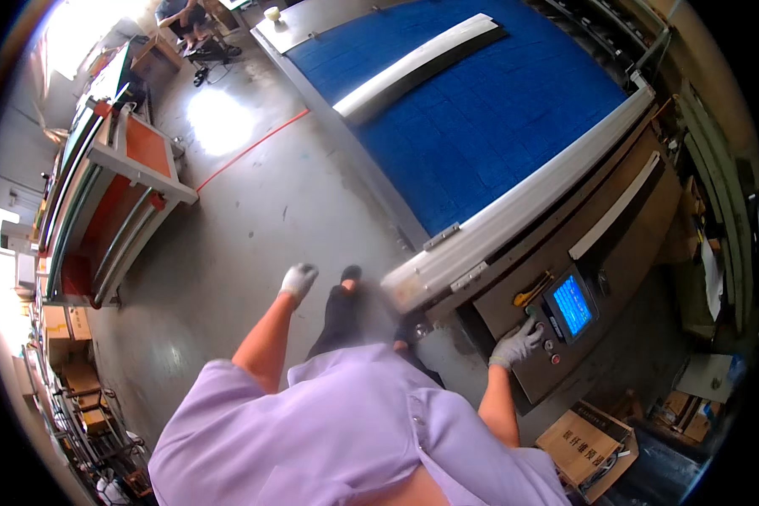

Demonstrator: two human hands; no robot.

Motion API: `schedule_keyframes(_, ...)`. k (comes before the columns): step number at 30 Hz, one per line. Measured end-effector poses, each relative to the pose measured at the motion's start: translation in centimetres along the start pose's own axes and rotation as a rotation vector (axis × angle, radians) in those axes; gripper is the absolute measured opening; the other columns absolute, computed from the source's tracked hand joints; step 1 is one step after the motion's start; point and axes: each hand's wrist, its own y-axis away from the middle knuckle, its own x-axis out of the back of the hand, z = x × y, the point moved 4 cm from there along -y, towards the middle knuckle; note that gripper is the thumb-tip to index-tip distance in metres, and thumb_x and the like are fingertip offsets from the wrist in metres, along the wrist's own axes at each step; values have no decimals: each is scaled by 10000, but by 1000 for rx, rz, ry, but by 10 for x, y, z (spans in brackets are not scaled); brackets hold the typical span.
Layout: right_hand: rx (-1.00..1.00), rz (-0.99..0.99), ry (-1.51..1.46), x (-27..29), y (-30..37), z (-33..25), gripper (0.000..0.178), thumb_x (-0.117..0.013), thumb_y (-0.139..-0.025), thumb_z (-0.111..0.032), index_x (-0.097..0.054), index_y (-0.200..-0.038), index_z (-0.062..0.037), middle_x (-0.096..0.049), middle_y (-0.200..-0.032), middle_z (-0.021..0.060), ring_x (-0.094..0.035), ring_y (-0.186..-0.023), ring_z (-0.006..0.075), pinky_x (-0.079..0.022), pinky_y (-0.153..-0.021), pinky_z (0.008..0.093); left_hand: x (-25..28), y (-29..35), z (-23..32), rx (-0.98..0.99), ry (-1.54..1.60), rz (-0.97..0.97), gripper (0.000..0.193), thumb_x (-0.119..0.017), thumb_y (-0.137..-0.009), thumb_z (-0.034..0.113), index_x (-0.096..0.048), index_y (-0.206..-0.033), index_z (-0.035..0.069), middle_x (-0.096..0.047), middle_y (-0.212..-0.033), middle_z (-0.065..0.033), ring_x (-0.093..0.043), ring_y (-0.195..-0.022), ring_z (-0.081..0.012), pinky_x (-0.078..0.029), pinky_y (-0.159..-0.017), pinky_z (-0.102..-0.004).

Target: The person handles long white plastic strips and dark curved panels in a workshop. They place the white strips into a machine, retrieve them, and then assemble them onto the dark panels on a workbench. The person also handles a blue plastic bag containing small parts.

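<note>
Lavender fills six o'clock, a loose short-sleeved shirt [337,422] with small buttons [418,421] along its front, dark trousers [332,325] showing at seven, a dark shoe [351,272] near the dial's centre, and pale grey gloves [523,339] covering the left hand [298,280] at eight and the right hand [516,344] at four!

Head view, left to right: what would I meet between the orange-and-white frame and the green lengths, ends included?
Orange-and-white frame, gloved left hand, gloved right hand, lit blue screen, hanging green lengths.
</note>
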Motion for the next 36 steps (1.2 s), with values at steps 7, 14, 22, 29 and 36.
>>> schedule_keyframes(7,-71,13,113,17,-24,-40,648,-638,-810,-84,-362,-1396,-77,-417,-1358,191,-484,-1180,381,-439,-958,419,37,-239,125,-7,477,-46,268,-579,-857,183,-657,-997,-32,-654,-790,-99,-602,-675,-159,-498,-645,-282)
schedule_keyframes(14,-149,-257,76,-15,-32,17,586,-574,-835,-54,-386,-1389,-74,-416,-1366,236,-437,-1245,366,-370,-1016,402,22,-359,165,420,1048,50,169,-592,-888,199,-594,-966,49,-600,-721,-56,-541,-529,-142,-421,-485,-284)
schedule_keyframes(22,-447,-236,-292,36,-43,-37,369,-562,-900,-157,-553,-1244,-27,-561,-1231,159,-535,-1096,263,-399,-935,341,27,-420,151,514,747,47,183,-686,-848,190,-602,-898,36,-526,-611,-17,-443,-428,-100,-355,-388,-242)
schedule_keyframes(29,-277,53,-644,135,-86,-173,338,-537,-938,-155,-554,-1210,46,-588,-1223,133,-566,-1074,217,-423,-956,329,75,-422,231,-45,885,-413,169,-683,-832,157,-555,-785,58,-541,-634,-13,-490,-500,-97,-395,-462,-234)
schedule_keyframes(36,125,-137,-806,136,-118,-382,408,-597,-879,-118,-531,-1268,-13,-614,-1181,161,-590,-1044,251,-455,-929,369,122,-383,284,-204,1177,-537,127,-588,-868,113,-583,-785,17,-588,-682,-83,-550,-567,-165,-436,-537,-276)
